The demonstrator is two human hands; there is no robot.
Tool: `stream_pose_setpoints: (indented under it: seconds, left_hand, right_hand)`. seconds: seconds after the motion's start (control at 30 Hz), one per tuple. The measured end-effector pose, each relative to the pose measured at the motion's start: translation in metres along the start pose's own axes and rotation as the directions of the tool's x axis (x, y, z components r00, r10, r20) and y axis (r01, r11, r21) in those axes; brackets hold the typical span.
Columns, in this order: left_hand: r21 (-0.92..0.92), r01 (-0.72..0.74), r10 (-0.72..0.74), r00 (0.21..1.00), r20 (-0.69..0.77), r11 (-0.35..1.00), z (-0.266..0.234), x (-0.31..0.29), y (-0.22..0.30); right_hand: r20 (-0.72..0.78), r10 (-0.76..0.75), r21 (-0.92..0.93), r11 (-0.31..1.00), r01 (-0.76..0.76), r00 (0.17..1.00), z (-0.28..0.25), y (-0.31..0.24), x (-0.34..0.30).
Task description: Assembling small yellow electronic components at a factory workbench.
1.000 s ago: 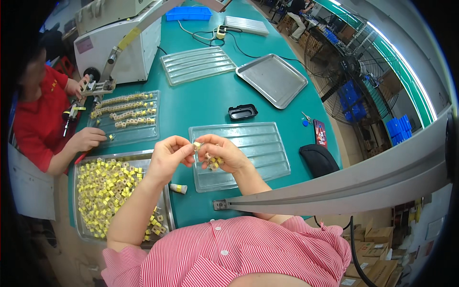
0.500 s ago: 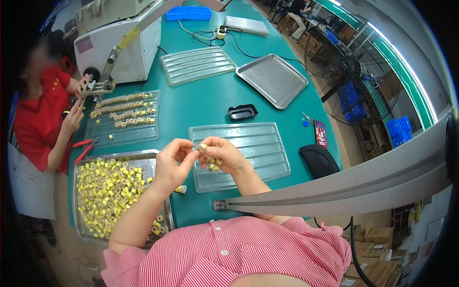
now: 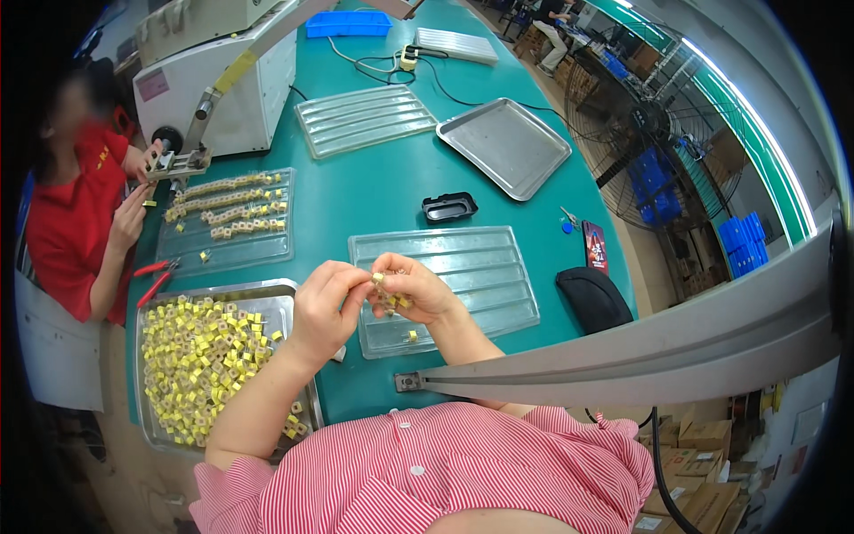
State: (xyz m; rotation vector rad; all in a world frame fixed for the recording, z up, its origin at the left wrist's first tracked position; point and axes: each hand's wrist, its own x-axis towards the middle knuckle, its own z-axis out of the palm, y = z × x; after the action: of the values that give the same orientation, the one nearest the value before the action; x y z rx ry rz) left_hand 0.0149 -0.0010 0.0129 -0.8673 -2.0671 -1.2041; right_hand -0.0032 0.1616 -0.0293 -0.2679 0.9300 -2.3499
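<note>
My left hand (image 3: 331, 307) is closed in a pinch, its fingertips at a small yellow-and-beige coil part (image 3: 379, 279). My right hand (image 3: 416, 289) meets it there, its thumb and forefinger on the same part and several more such parts (image 3: 398, 303) cupped in its curled fingers. Both hands are over the left side of a clear ribbed tray (image 3: 480, 285). On that tray, below my right hand, lies a single coil part (image 3: 412, 335). A metal tray (image 3: 283, 311) heaped with loose coil parts (image 3: 200, 365) is left of my left forearm.
A metal arm (image 3: 623, 356) crosses at right. Beyond the ribbed tray are a black plastic holder (image 3: 449, 207) and a metal tray (image 3: 507, 147). At left, a red-sleeved co-worker (image 3: 80, 214) handles parts at a white machine (image 3: 213, 102), near red-handled pliers (image 3: 156, 280) and a filled tray (image 3: 280, 227).
A loose coil part now lies on the ribbed tray below my right hand. My left fingers have closed in on the part at my right fingertips. The co-worker's lower hand has shifted slightly.
</note>
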Motion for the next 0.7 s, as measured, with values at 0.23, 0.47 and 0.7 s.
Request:
stream_pose_setpoints:
  seconds: [0.23,0.47,0.7]
  left_hand:
    - [-0.204,0.111,-0.100,0.993,0.061,0.973,-0.002,0.001,0.011]
    - [-0.424,0.495,-0.400,0.867,0.297,0.758,-0.009,-0.005,0.006]
    - [-0.601,0.758,-0.553,0.622,0.554,0.251,-0.012,-0.004,0.013]
  right_hand:
    - [0.129,-0.159,-0.174,0.968,0.181,0.979,-0.003,-0.003,-0.003]
    - [0.162,-0.219,-0.624,0.733,0.272,0.962,0.009,-0.019,-0.013]
    - [0.185,-0.319,-0.657,0.663,0.358,0.930,0.016,-0.021,-0.016]
